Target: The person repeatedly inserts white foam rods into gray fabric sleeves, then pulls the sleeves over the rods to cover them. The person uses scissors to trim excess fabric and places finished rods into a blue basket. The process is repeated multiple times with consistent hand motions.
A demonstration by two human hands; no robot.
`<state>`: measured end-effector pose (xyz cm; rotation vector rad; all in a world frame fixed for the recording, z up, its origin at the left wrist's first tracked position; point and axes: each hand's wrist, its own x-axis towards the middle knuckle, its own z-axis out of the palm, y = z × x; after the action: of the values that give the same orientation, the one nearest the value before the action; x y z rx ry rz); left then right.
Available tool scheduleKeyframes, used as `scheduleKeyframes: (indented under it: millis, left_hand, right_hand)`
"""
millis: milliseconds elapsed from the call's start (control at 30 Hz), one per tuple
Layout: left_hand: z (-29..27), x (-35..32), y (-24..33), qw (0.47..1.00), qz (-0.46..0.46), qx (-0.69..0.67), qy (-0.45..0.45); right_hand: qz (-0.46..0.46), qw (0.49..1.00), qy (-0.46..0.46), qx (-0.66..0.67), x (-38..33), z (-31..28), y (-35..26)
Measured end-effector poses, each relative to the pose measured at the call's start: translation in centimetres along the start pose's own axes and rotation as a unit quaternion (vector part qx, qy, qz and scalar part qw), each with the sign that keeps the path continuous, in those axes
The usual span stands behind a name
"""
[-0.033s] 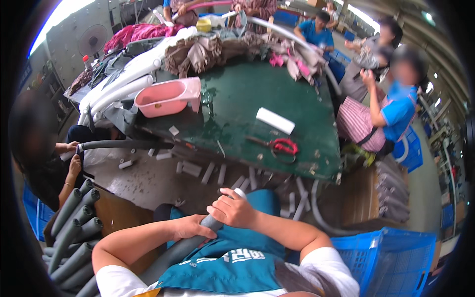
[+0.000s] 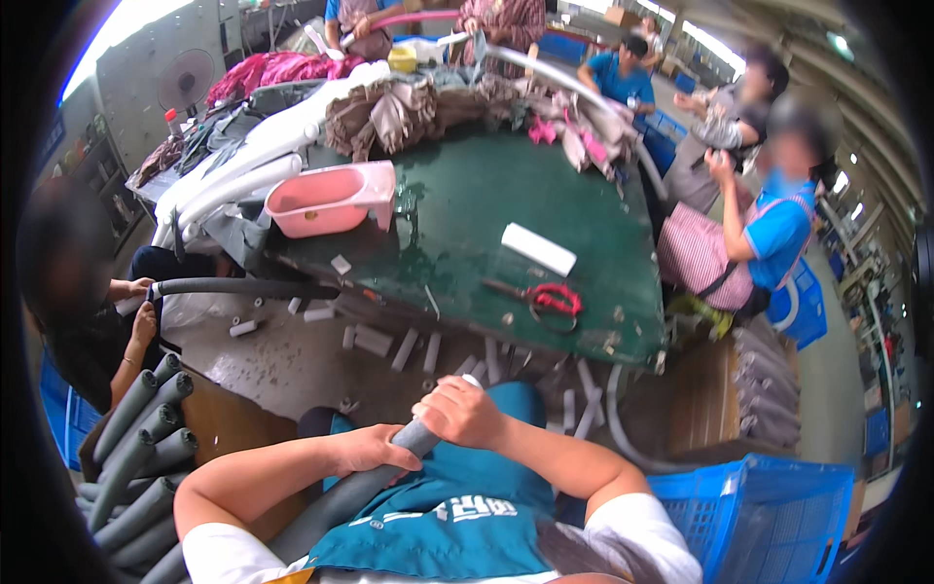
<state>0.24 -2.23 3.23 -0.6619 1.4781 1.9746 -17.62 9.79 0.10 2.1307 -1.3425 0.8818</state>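
Observation:
A long grey tube (image 2: 336, 498) runs up slantwise across my lap, its lower part passing under my left forearm. My left hand (image 2: 375, 449) is closed round it, thumb on top. Just above, my right hand (image 2: 459, 412) wraps round the upper end, knuckles up. A short white tip (image 2: 471, 381) shows past the right fingers; whether it is an inner tube or a cap I cannot tell. Ahead, on the green table (image 2: 452, 214), lie red-handled scissors (image 2: 553, 297) and a white roll-shaped piece (image 2: 538, 249), both apart from my hands.
Grey tubes (image 2: 146, 438) stack at my left; a blue crate (image 2: 778, 516) stands at my right. White tube offcuts (image 2: 406, 348) litter the floor. A pink tub (image 2: 331, 200) and crumpled cloth (image 2: 389, 109) sit on the table. Co-workers surround it; one at left holds a dark tube (image 2: 243, 287).
My right fingers have closed down over the tube's upper end, where the index finger was raised beside the white tip. Less of the tip shows. The left hand keeps its grip.

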Motion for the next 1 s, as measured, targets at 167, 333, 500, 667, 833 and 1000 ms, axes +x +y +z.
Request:
scheduleKeyframes:
  millis: [167, 333, 500, 667, 833, 1000]
  left_hand:
    - [-0.4, -1.1, 2.2, 0.996, 0.031, 0.064, 0.055]
    - [-0.5, -11.1, 2.7, 0.974, -0.007, 0.206, 0.091]
    - [-2.1, -11.1, 5.3, 0.775, 0.152, 0.501, 0.355]
    - [0.5, -12.1, 6.1, 0.813, 0.109, 0.485, 0.301]
    - [1.6, -13.8, 5.6, 0.822, 0.096, 0.481, 0.288]
    - [2.2, -14.1, 3.7, 0.631, 0.084, 0.670, 0.381]
  right_hand:
    - [0.005, 0.999, 0.036, -0.006, 0.3, -0.7, 3.8]
    - [0.490, 0.857, 0.082, -0.136, -10.8, -6.3, 12.9]
    - [0.493, 0.761, 0.139, 0.398, -1.2, -7.1, 6.8]
    - [0.342, 0.726, 0.033, 0.595, 2.4, -5.4, 2.4]
    - [0.295, 0.698, 0.086, 0.647, 1.3, -2.6, 3.2]
    - [0.400, 0.656, 0.078, 0.635, 1.8, -0.8, 1.6]
